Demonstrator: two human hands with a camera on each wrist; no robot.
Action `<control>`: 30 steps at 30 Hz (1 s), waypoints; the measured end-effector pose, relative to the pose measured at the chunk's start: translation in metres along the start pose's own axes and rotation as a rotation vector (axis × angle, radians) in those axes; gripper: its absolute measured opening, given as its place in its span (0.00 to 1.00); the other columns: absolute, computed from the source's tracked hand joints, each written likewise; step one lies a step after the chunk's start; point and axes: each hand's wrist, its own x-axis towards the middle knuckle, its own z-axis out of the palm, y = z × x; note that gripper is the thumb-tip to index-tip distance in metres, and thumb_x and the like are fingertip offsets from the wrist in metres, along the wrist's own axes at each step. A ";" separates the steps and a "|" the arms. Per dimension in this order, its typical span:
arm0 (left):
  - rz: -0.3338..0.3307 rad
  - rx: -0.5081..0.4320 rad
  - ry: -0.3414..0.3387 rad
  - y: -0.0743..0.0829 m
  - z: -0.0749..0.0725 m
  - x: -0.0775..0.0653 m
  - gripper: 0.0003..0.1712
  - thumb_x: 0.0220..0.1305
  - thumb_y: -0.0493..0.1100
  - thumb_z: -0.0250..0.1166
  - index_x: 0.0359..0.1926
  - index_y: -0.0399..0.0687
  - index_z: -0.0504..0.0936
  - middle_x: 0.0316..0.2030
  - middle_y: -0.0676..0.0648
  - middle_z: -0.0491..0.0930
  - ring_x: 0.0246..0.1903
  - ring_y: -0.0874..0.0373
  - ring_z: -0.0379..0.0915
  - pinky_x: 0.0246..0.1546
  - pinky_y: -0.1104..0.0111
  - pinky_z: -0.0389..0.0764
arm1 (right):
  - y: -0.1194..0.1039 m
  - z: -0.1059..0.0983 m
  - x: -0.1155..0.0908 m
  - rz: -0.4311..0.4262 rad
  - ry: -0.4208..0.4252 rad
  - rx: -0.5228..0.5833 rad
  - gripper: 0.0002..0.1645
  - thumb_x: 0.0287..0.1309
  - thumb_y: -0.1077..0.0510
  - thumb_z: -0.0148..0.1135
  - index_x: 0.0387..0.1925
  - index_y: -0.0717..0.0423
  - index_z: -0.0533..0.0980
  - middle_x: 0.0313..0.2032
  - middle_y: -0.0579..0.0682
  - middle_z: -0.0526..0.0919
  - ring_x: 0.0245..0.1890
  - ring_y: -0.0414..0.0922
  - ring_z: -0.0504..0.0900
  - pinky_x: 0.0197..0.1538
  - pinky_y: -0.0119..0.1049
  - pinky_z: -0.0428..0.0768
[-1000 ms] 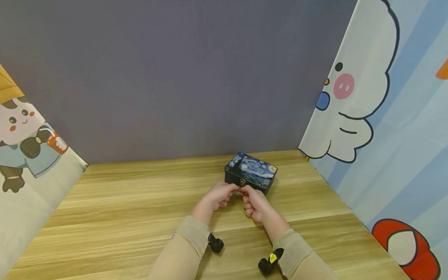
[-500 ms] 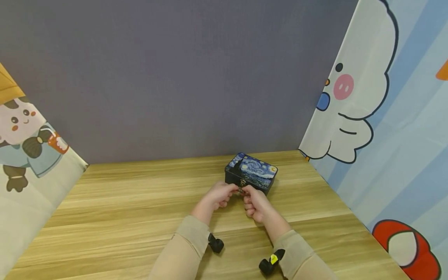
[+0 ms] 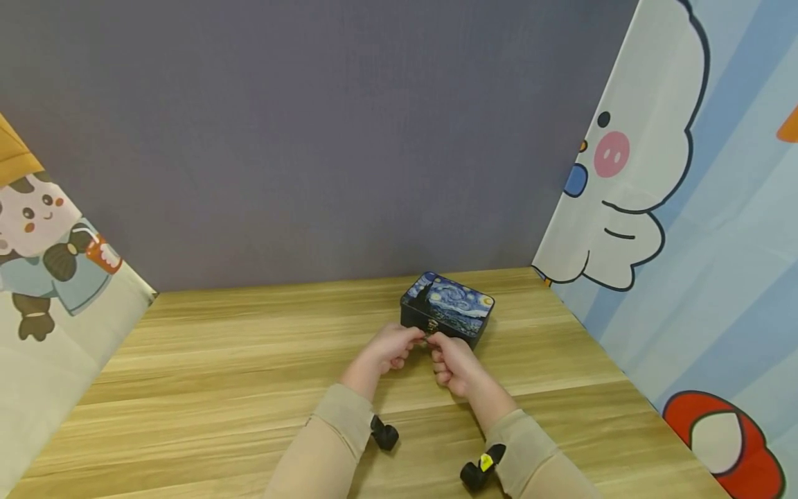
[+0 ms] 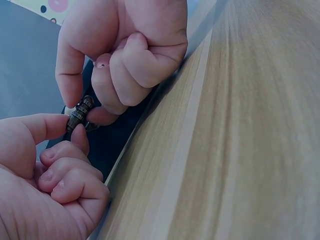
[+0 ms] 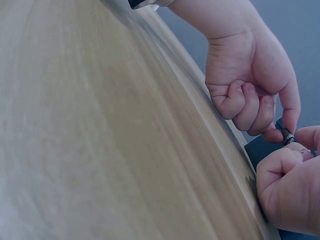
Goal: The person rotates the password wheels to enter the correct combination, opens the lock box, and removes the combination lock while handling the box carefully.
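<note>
A black box (image 3: 451, 303) with a swirling blue night-sky picture on its lid stands closed at the back right of the table. At its front, below a brass-coloured clasp (image 3: 432, 325), is a small dark combination padlock (image 4: 80, 113) with lettered or numbered rings. My left hand (image 3: 391, 345) pinches one end of the padlock between thumb and index finger. From the other side, my right hand (image 3: 456, 365) pinches its other end the same way. The remaining fingers of both hands are curled in. In the head view the fingertips mostly hide the padlock.
The wood-grain table (image 3: 237, 388) stretches to the left and front of the box. A grey panel (image 3: 312, 138) rises behind it, with cartoon-printed curtains (image 3: 648, 242) at both sides. Black wrist cameras (image 3: 384, 434) stick out from both sleeves.
My right fingertips drew slightly apart from the left ones half a second ago, showing more of the padlock, and are now back close against it. The box and left hand stay put.
</note>
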 end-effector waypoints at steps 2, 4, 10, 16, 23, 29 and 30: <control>0.001 0.000 0.001 0.000 0.000 0.000 0.14 0.62 0.46 0.64 0.29 0.38 0.76 0.13 0.56 0.58 0.11 0.64 0.48 0.13 0.73 0.53 | 0.000 0.000 0.000 -0.002 0.006 -0.001 0.11 0.64 0.56 0.54 0.27 0.52 0.65 0.16 0.41 0.57 0.13 0.34 0.53 0.15 0.26 0.51; 0.003 0.002 0.003 -0.001 0.000 0.001 0.14 0.62 0.46 0.64 0.29 0.38 0.77 0.13 0.56 0.58 0.12 0.64 0.48 0.13 0.73 0.53 | 0.000 0.001 0.000 0.000 0.009 0.003 0.11 0.64 0.56 0.54 0.27 0.52 0.65 0.17 0.41 0.57 0.13 0.33 0.53 0.15 0.26 0.51; 0.004 0.003 0.003 -0.001 0.000 0.001 0.14 0.62 0.46 0.64 0.28 0.40 0.75 0.13 0.56 0.58 0.12 0.64 0.48 0.13 0.73 0.53 | 0.001 0.000 0.001 0.004 0.010 0.011 0.11 0.64 0.57 0.54 0.27 0.52 0.65 0.17 0.41 0.57 0.13 0.33 0.53 0.14 0.26 0.51; 0.001 0.003 0.003 -0.001 0.001 0.001 0.14 0.63 0.46 0.64 0.27 0.40 0.75 0.13 0.56 0.57 0.12 0.64 0.48 0.13 0.73 0.53 | 0.001 -0.001 0.001 0.000 0.005 0.009 0.11 0.64 0.56 0.55 0.26 0.51 0.65 0.16 0.41 0.57 0.13 0.34 0.53 0.14 0.26 0.52; -0.001 0.012 0.011 -0.001 0.001 0.001 0.15 0.63 0.47 0.64 0.26 0.42 0.74 0.13 0.56 0.58 0.12 0.64 0.49 0.13 0.73 0.53 | 0.000 0.000 0.000 -0.002 0.006 0.007 0.12 0.64 0.56 0.54 0.26 0.51 0.65 0.16 0.41 0.57 0.12 0.34 0.54 0.14 0.26 0.52; -0.008 0.012 0.013 -0.001 0.001 0.000 0.14 0.63 0.46 0.63 0.29 0.39 0.76 0.13 0.56 0.58 0.12 0.63 0.49 0.13 0.72 0.53 | 0.000 -0.001 -0.001 0.002 0.003 0.010 0.11 0.65 0.56 0.54 0.26 0.51 0.65 0.17 0.41 0.57 0.13 0.34 0.53 0.15 0.26 0.52; -0.009 0.011 0.014 -0.001 0.001 0.000 0.14 0.63 0.46 0.63 0.29 0.39 0.76 0.13 0.56 0.58 0.12 0.63 0.49 0.13 0.72 0.53 | 0.000 -0.001 -0.001 0.003 0.003 0.011 0.11 0.65 0.56 0.54 0.26 0.51 0.65 0.17 0.41 0.57 0.13 0.34 0.53 0.15 0.26 0.52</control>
